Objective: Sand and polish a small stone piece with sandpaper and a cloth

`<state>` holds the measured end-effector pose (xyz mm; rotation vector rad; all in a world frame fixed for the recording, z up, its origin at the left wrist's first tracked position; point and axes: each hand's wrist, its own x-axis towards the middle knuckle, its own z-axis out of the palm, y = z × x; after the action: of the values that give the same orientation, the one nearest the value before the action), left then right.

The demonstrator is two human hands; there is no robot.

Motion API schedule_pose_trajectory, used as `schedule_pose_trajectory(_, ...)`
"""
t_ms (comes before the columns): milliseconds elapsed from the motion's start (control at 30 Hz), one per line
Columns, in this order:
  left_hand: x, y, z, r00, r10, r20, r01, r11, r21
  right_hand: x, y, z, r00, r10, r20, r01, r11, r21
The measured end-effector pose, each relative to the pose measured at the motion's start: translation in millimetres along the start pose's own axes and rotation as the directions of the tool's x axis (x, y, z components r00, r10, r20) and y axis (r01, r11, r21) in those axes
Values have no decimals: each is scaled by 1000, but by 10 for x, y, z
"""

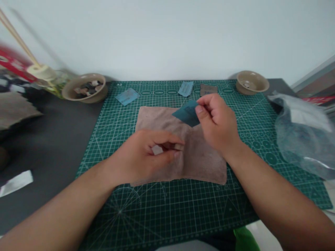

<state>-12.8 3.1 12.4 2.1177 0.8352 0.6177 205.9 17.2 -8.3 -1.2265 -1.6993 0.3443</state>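
A pinkish-brown cloth (204,157) lies spread on the green cutting mat (157,209). Over its left half, my left hand (146,153) is closed in a pinch on a small pale piece (179,146) at the fingertips, low over the cloth. My right hand (218,122) pinches the corner of a dark blue-green sheet of sandpaper (187,113) between thumb and fingers, above the cloth's upper edge. Behind the cloth are a light blue sheet (128,96) at the left, another light blue piece (185,89) and a brown piece (208,90).
A bowl of small dark and pale pieces (98,96) stands at the back left, near a reed diffuser (42,71). Another bowl (252,85) is at the back right. A clear plastic bag (303,139) lies on the right, and a white scrap (17,183) on the left.
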Motion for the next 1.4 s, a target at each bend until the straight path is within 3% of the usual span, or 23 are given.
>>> schedule_pose_trajectory(67, 13, -31, 14, 989, 22, -145, -9, 996, 88, 33, -1, -5, 988, 154, -26, -143, 956, 255)
schedule_pose_trajectory(167, 12, -56, 31, 958, 37, -285, 19, 981, 192, 75, -42, -11, 916, 362, 172, -391, 715, 580)
schedule_pose_trajectory(267, -4, -48, 43, 932, 59, -356, 35, 967, 251, 75, -128, -25, 823, 422, 381, -562, 502, 658)
schedule_pose_trajectory(333, -12, -36, 49, 924, 80, -373, 28, 961, 275, 55, -179, -26, 791, 394, 469, -611, 461, 644)
schedule_pose_trajectory(533, -14, -41, 59, 922, 153, -355, -68, 968, 240, -16, -189, 8, 774, 278, 568, -615, 543, 572)
schedule_pose_trajectory(733, -30, -42, 54, 922, 198, -334, -139, 971, 193, -29, -189, -19, 806, 245, 539, -527, 714, 462)
schedule_pose_trajectory(900, -44, -49, 42, 912, 274, -306, -195, 944, 265, -31, -204, -24, 809, 230, 542, -504, 746, 436)
schedule_pose_trajectory(1067, -53, -26, 28, 901, 368, -231, -271, 892, 363, -37, -167, -26, 745, 168, 645, -559, 686, 466)
schedule_pose_trajectory(1133, -60, -15, 27, 906, 382, -181, -286, 869, 403, -33, -150, -35, 715, 143, 684, -556, 709, 433)
schedule_pose_trajectory(1233, -67, -39, 48, 927, 357, -114, -268, 844, 466, -33, -139, -30, 719, 129, 683, -462, 822, 331)
schedule_pose_trajectory(1333, -53, -118, 98, 956, 288, -49, -226, 834, 504, -63, -138, 23, 770, 94, 631, -275, 942, 195)
schedule_pose_trajectory(1400, -32, -169, 131, 967, 256, -15, -213, 832, 513, -91, -137, 68, 806, 49, 590, -166, 975, 146)
